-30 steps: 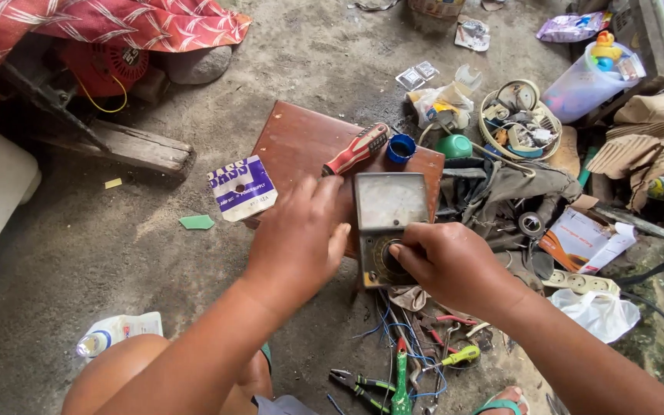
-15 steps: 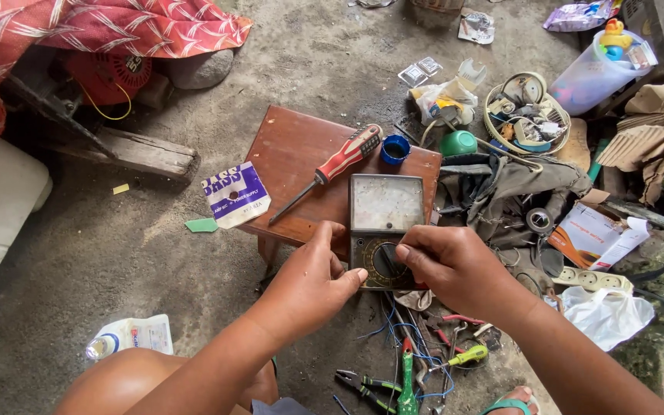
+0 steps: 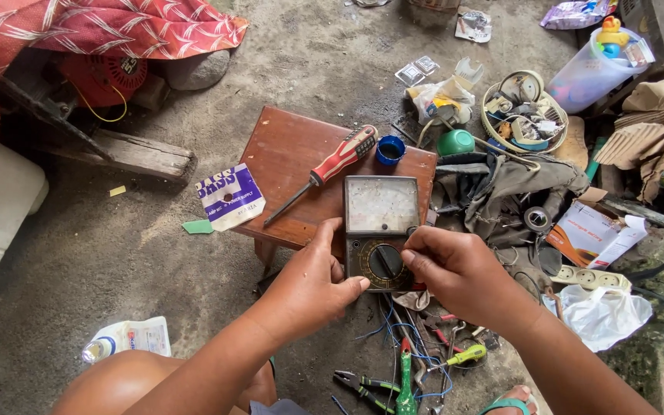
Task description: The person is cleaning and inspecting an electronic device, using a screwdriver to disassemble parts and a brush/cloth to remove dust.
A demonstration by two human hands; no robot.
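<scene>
— Hidden parts first: what cannot be made out?

— The lower edge of the grey, box-shaped analogue meter with a pale dial window and a black rotary knob point(image 3: 380, 230) is covered by both hands. Where the tips of the right hand point(image 3: 463, 277) meet the case at the knob's right edge is too small to be read. The near edge of the low reddish-brown wooden stool point(image 3: 286, 165) is masked by the left hand point(image 3: 313, 288). The tangle of blue wires point(image 3: 401, 338) below is only partly seen.

— What is changed from half a second earlier?

— The left hand has been drawn lower and closer to the meter's bottom left corner; the right hand has stayed at the knob. The red-handled screwdriver with a slim metal shaft point(image 3: 324, 170) has not been moved.

— How is the meter seen, and where?

— It is laid flat on the stool's right front part, window away from the person, knob nearest. The left fingers are curled against its lower left edge, thumb raised along the side. The right fingers are pinched together at the knob's right rim. A small blue round cap point(image 3: 390, 150) is seen just beyond the meter.
</scene>
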